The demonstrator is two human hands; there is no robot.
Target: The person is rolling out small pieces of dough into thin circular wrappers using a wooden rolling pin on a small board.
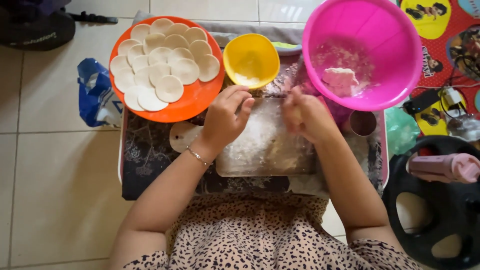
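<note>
Two hands meet over a floured board (260, 145) on the table (150, 165): the left hand (225, 117) curls in a narrow, empty grip. The right hand (307, 115) closes round a dough lump (295, 112); dough discs (162, 62) lie at eleven o'clock, a pink bowl (362, 50) at one.

Pale glossy floor tiles (55, 175) with thin grout lines fill the left side; a red patterned mat (450, 55) covers the upper right corner.

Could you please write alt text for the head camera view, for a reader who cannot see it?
A person's left hand and right hand work above a floured board, between an orange plate of dough rounds, a yellow bowl and a pink basin.
</note>
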